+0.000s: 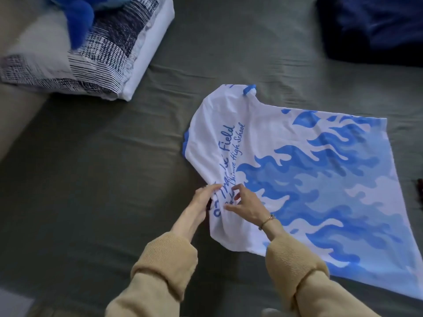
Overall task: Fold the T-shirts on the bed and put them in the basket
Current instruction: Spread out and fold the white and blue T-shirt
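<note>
A white T-shirt [304,175] with a blue flame print and blue lettering lies spread on the grey-green bed sheet [103,168], its neck end pointing left and its hem to the right. My left hand [203,200] pinches the bunched fabric at the shirt's near left edge. My right hand [245,204], a thin bracelet on its wrist, pinches the same bunched cloth just to the right, fingers curled into it. Both arms wear tan sleeves. No basket is in view.
A folded black-and-white patterned bedding pile [96,56] sits at the back left with a blue plush thing [80,21] on top. A dark navy cloth heap [375,26] lies at the back right. The bed's left edge runs along a beige surface [13,124].
</note>
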`<state>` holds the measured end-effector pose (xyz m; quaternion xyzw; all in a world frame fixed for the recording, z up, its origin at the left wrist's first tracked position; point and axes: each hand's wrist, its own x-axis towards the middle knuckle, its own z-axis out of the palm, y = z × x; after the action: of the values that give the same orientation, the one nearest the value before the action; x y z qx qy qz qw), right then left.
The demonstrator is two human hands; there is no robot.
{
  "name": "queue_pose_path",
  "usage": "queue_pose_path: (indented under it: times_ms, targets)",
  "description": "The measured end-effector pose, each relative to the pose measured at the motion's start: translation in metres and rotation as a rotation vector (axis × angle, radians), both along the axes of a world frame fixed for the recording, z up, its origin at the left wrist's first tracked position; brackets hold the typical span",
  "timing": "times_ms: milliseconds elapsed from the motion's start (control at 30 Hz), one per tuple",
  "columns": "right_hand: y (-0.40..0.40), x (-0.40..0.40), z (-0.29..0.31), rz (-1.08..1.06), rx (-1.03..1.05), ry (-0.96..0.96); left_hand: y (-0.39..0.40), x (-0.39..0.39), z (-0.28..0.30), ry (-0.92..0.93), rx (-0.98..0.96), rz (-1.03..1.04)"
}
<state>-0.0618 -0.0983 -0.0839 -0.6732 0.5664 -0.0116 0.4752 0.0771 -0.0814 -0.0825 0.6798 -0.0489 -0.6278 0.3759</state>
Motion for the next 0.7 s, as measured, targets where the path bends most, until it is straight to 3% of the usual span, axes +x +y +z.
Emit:
queue_pose_path:
  times_ms: [100,233,500,600,700]
  targets:
    - [0.000,0.017,0.003,0.055,0.008,0.033,-0.003,0.015,0.005,-0.001,-0.067,-0.084]
    - [-0.002,0.034,0.001,0.113,0.050,0.133,-0.003,0.043,0.009,-0.224,-0.070,-0.357]
    - [0.003,0.064,0.003,0.171,0.030,-0.027,0.011,0.071,-0.007,-0.239,0.126,-0.500]
    - [0.010,0.070,0.006,0.206,0.139,0.006,0.022,0.087,-0.007,-0.246,0.181,-0.827]
    - [0.019,0.076,0.008,0.263,0.261,0.057,0.031,0.102,0.007,-0.078,0.268,-1.133]
